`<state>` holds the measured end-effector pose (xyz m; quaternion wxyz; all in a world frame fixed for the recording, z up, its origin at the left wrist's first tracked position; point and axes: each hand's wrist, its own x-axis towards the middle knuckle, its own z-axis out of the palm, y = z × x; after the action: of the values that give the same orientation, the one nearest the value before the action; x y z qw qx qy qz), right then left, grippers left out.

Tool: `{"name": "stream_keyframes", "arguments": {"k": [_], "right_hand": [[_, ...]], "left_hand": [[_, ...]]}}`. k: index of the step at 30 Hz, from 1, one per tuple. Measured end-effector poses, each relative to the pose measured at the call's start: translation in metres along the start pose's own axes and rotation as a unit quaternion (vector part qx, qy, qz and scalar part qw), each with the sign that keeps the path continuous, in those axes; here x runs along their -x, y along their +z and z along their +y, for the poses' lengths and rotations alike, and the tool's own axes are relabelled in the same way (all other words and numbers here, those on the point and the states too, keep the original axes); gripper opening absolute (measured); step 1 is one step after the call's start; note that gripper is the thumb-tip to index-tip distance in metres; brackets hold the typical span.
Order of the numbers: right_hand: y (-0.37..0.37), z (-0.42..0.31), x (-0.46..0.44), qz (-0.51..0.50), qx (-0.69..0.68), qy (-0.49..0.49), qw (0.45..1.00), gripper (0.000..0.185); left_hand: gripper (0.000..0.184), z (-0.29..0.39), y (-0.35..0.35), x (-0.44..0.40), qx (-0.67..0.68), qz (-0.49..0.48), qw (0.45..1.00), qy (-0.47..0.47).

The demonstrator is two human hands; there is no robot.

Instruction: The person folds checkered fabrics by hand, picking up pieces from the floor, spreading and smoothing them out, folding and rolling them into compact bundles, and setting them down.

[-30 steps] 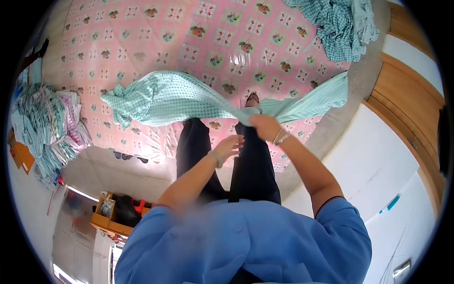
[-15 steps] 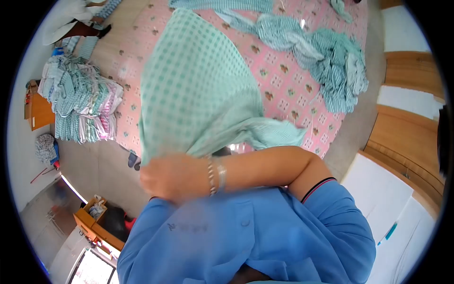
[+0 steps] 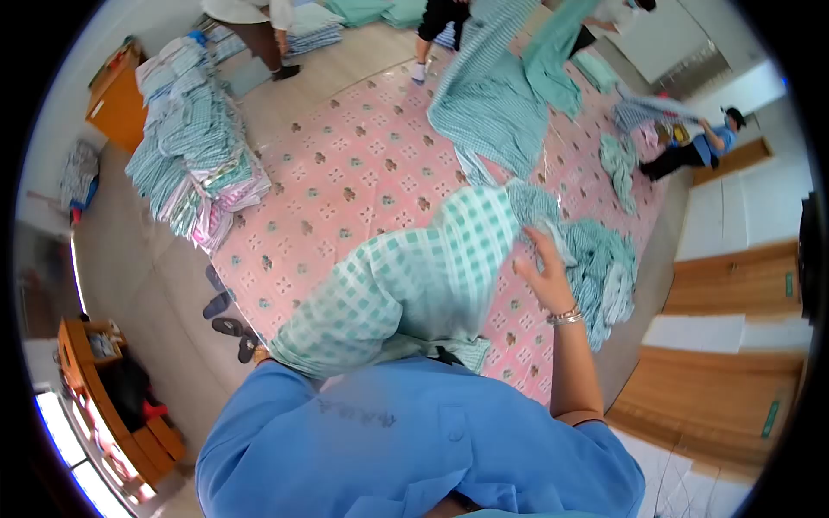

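Swung across from the person's left since the earlier frame, the right hand [image 3: 546, 278] is now out to the right, its fingers spread and released just beside the green-and-white checked cloth [image 3: 376, 289], which billows in front of the blue shirt [image 3: 389, 432], over the pink patterned sheet [image 3: 332, 194]. Only a sliver of the left hand [image 3: 262, 354] shows at the cloth's lower left end, so I cannot tell whether its fingers grip. Near the right hand lies a crumpled green heap [image 3: 603, 272]; a stack of folded fabric [image 3: 194, 129] stands farther left.
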<state>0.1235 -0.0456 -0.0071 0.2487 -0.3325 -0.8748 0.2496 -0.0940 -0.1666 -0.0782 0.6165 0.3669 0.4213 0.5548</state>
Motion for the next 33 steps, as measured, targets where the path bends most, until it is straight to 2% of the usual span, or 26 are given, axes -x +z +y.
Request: {"name": "stream_keyframes", "arguments": {"k": [1,2,3,5,6,8,9,11,12,13,15,17,18,20,21,23,24,25,26,27,28,29,30,31,32,33], "right_hand": [[0.008,0.011,0.009,-0.091,-0.208,0.087,0.97,0.048],[0.012,0.017,0.013,-0.181,-0.401,0.174,0.881,0.052],[0.016,0.015,0.013,-0.192,-0.401,0.166,0.88,0.052],[0.035,0.0,0.01,-0.244,-0.579,0.133,0.767,0.054],[0.037,-0.009,0.006,-0.248,-0.585,0.13,0.761,0.054],[0.029,-0.036,-0.01,-0.352,-0.423,0.19,0.813,0.053],[0.032,-0.029,-0.007,-0.353,-0.426,0.193,0.811,0.053],[0.034,-0.006,0.002,-0.297,-0.438,0.316,0.787,0.053],[0.031,-0.003,0.006,-0.22,-0.516,0.32,0.763,0.041],[0.026,0.001,0.01,-0.224,-0.514,0.32,0.763,0.041],[0.017,0.008,0.016,-0.158,-0.57,0.383,0.71,0.03],[0.022,0.009,0.014,-0.127,-0.571,0.399,0.706,0.026],[0.024,0.009,0.013,-0.099,-0.57,0.411,0.705,0.023],[0.034,0.002,-0.009,-0.114,-0.562,0.396,0.717,0.023],[0.041,-0.002,-0.024,-0.125,-0.554,0.379,0.731,0.023],[0.061,-0.007,-0.062,-0.153,-0.477,0.321,0.804,0.024],[0.067,-0.005,-0.085,-0.216,-0.438,0.313,0.815,0.029],[0.06,-0.035,-0.115,-0.238,-0.258,0.168,0.921,0.035],[0.069,-0.034,-0.136,-0.19,-0.179,0.107,0.959,0.043],[0.064,-0.055,-0.167,-0.222,-0.22,0.085,0.946,0.048],[0.052,-0.068,-0.195,-0.274,-0.228,0.084,0.931,0.042],[0.033,-0.105,-0.211,-0.201,-0.161,0.046,0.965,0.04],[0.031,-0.11,-0.234,-0.134,-0.302,0.02,0.944,0.038],[0.013,-0.143,-0.246,-0.061,-0.35,0.035,0.934,0.034],[-0.003,-0.179,-0.254,0.013,-0.393,0.049,0.918,0.029],[-0.016,-0.205,-0.25,0.065,-0.385,-0.026,0.92,0.03]], "left_hand": [[0.042,0.003,0.001,0.003,0.0,0.001,1.0,0.005],[0.042,0.005,0.001,0.006,-0.001,0.002,1.0,0.009],[0.043,0.007,0.002,0.009,0.0,0.005,1.0,0.012],[0.043,0.011,0.003,0.016,-0.001,0.012,1.0,0.015],[0.043,0.011,0.003,0.018,-0.002,0.013,1.0,0.015],[0.044,0.013,0.003,0.023,-0.001,0.012,1.0,0.012],[0.044,0.013,0.001,0.025,-0.001,0.01,1.0,0.008],[0.045,0.004,-0.006,0.037,0.003,0.005,1.0,-0.011],[0.045,-0.002,-0.012,0.047,0.005,0.005,1.0,-0.024],[0.045,-0.01,-0.018,0.059,0.014,0.006,0.999,-0.042],[0.046,-0.03,-0.034,0.091,0.038,0.019,0.995,-0.086],[0.046,-0.049,-0.051,0.13,0.086,0.048,0.987,-0.13],[0.047,-0.056,-0.06,0.149,0.12,0.073,0.98,-0.142],[0.047,-0.055,-0.078,0.175,0.227,0.127,0.954,-0.149],[0.056,-0.041,-0.088,0.177,0.309,0.148,0.928,-0.146],[0.08,-0.01,-0.114,0.173,0.497,0.155,0.847,-0.11],[0.048,0.004,-0.132,0.167,0.405,0.143,0.9,-0.07],[0.043,0.022,-0.151,0.157,0.349,0.154,0.924,-0.002],[0.038,0.04,-0.17,0.148,0.288,0.172,0.94,0.066],[0.033,0.058,-0.189,0.138,0.23,0.196,0.944,0.131],[0.027,0.099,-0.188,0.129,0.172,0.221,0.951,0.129],[0.023,0.129,-0.211,0.128,-0.014,0.201,0.964,0.174],[0.024,0.167,-0.212,0.129,-0.177,0.238,0.936,0.189],[0.026,0.205,-0.213,0.129,-0.355,0.291,0.868,0.187],[0.029,0.242,-0.214,0.13,-0.495,0.345,0.778,0.177],[0.03,0.272,-0.184,0.122,-0.289,0.401,0.836,0.236]]}}
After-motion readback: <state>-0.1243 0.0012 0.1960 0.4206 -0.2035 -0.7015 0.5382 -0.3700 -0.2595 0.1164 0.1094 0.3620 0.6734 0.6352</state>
